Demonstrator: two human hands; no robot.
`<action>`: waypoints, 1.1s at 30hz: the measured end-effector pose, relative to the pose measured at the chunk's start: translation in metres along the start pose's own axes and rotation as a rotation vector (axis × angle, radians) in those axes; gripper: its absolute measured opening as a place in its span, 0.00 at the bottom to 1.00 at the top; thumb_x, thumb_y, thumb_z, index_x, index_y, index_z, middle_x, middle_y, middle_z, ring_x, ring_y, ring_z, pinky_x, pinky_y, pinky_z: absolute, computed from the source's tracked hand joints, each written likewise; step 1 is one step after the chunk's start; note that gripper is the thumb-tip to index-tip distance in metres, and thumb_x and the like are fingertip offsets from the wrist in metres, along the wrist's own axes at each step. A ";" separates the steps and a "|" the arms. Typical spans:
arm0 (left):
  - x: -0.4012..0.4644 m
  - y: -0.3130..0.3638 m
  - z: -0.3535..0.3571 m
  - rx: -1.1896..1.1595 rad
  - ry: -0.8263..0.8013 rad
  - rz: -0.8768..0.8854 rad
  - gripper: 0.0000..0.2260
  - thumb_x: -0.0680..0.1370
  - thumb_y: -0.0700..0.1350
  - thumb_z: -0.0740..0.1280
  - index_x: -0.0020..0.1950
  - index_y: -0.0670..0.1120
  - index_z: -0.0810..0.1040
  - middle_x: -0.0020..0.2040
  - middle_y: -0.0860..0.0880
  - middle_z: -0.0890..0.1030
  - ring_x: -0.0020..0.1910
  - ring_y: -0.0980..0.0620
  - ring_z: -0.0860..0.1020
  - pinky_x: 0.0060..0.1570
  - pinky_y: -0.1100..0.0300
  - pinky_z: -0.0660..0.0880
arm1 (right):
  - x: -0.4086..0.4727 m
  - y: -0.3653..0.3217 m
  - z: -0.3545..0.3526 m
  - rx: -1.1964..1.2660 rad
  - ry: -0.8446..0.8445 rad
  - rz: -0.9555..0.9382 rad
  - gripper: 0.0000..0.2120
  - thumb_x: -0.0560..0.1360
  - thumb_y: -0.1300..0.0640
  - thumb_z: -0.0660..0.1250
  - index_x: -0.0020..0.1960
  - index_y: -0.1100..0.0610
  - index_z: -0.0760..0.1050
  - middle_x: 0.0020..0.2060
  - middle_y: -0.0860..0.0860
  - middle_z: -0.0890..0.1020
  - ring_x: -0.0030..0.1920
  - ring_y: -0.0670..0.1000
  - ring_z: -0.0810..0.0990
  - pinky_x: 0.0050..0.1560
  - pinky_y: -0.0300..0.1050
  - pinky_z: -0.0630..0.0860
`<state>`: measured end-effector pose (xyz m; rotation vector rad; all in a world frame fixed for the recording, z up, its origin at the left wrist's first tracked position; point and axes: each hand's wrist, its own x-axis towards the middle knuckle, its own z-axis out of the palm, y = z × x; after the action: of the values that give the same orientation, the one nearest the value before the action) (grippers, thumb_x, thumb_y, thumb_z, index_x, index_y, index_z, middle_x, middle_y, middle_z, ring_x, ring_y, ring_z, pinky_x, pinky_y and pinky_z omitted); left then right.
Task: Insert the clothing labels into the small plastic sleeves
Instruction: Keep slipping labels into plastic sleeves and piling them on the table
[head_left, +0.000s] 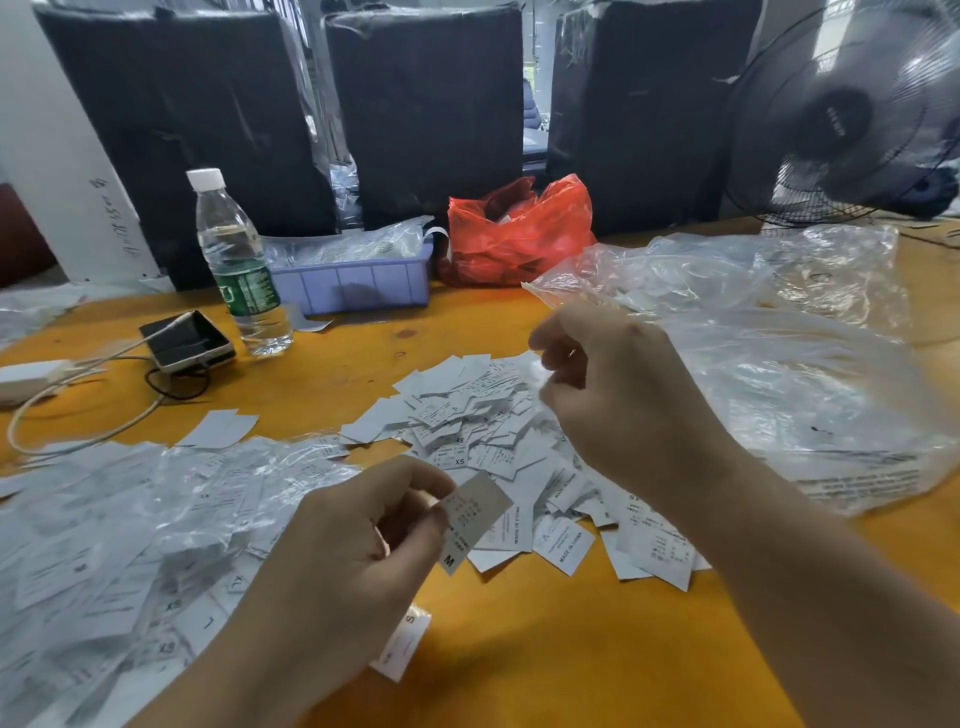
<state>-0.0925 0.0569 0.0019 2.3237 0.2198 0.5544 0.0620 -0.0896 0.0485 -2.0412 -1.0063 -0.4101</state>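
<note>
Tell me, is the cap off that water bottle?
No, the water bottle stands upright on the table with its white cap on.

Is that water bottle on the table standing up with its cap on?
Yes: the water bottle stands upright on the table, white cap on top.

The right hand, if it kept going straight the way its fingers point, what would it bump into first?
Probably the heap of loose labels just beyond the right hand, whose curled fingers point left and slightly down; depth is unclear.
</note>
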 end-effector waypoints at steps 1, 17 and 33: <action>0.000 0.000 0.000 -0.013 -0.002 -0.006 0.07 0.77 0.51 0.66 0.48 0.65 0.77 0.38 0.61 0.83 0.29 0.45 0.75 0.26 0.56 0.70 | -0.001 -0.003 0.001 0.122 -0.036 0.056 0.17 0.70 0.71 0.69 0.55 0.56 0.78 0.44 0.48 0.79 0.39 0.46 0.80 0.43 0.36 0.78; 0.012 -0.005 -0.019 -0.408 0.090 -0.156 0.09 0.75 0.47 0.64 0.42 0.55 0.83 0.35 0.54 0.82 0.30 0.59 0.76 0.29 0.67 0.70 | -0.015 -0.023 0.021 1.200 -0.525 0.445 0.19 0.59 0.69 0.76 0.48 0.57 0.83 0.43 0.57 0.81 0.36 0.53 0.81 0.35 0.44 0.79; 0.007 0.000 -0.024 -0.236 0.066 -0.025 0.06 0.75 0.44 0.70 0.39 0.52 0.82 0.32 0.54 0.80 0.27 0.56 0.72 0.27 0.63 0.69 | -0.018 -0.024 0.031 1.114 -0.541 0.459 0.12 0.63 0.66 0.72 0.45 0.57 0.82 0.36 0.56 0.81 0.33 0.51 0.78 0.34 0.42 0.76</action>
<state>-0.0974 0.0737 0.0197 2.0737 0.2028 0.6106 0.0303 -0.0663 0.0308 -1.2510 -0.7377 0.8265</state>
